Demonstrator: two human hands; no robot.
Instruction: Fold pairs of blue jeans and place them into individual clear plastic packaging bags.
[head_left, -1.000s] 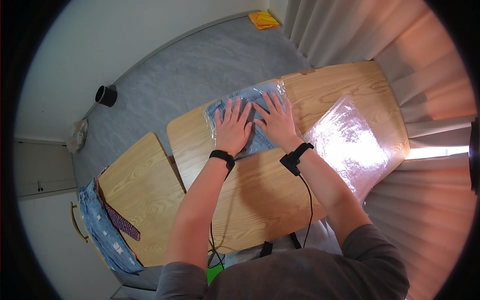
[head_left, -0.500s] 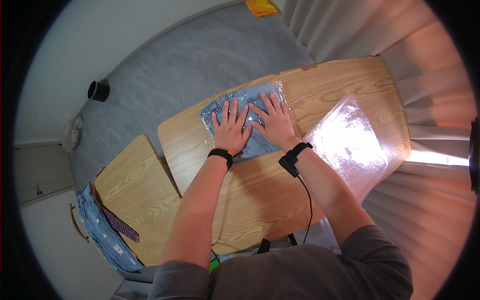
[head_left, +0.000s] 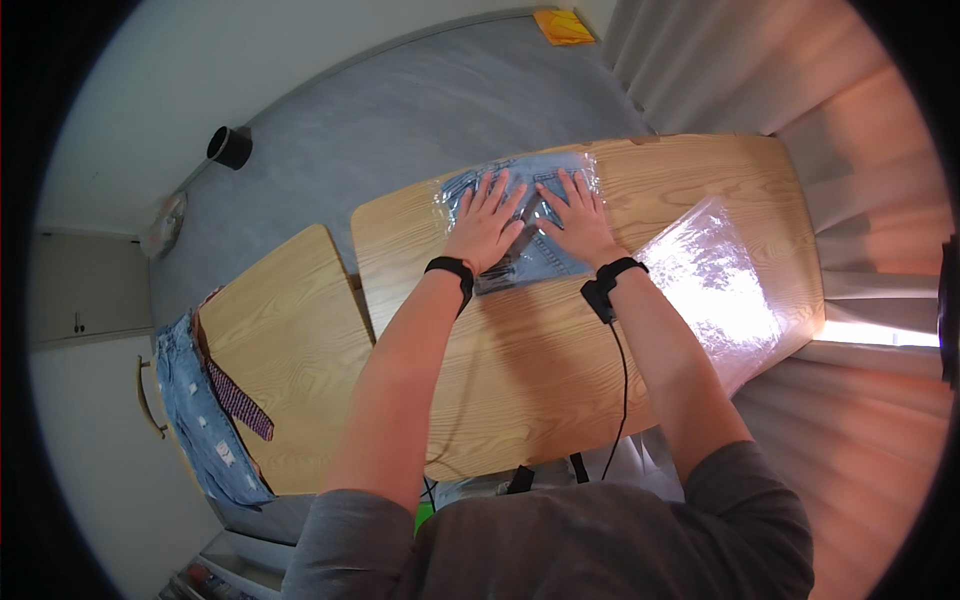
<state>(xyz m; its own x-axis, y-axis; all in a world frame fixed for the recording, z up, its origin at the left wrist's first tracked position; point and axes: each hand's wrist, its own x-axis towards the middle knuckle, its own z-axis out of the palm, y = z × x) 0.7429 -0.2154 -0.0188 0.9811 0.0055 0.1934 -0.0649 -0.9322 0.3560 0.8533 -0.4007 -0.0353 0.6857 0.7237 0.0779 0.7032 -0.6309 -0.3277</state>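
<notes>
Folded blue jeans (head_left: 548, 262) lie flat inside a clear plastic bag (head_left: 482, 283) near the far edge of the wooden table (head_left: 520, 370). My left hand (head_left: 484, 232) rests on the left half of the bag with its fingers stretched out. On the right half lies my right hand (head_left: 577, 225), flat too, its fingers spread and pointing away from me. Both palms press on the plastic and neither hand grips anything. Each wrist wears a black band, and a cable runs down from the right one.
Shiny clear plastic bags (head_left: 715, 290) lie on the table's right side. On a second wooden table (head_left: 290, 350) at left, ripped jeans (head_left: 205, 420) and a patterned strip of cloth (head_left: 238, 402) lie along the edge. A black bin (head_left: 230, 148) stands on the floor beyond; curtains (head_left: 880, 200) hang at right.
The whole view has shifted, so the tables and floor things sit slightly further right. Both hands stay flat on the bagged jeans, with the fingers a little differently placed.
</notes>
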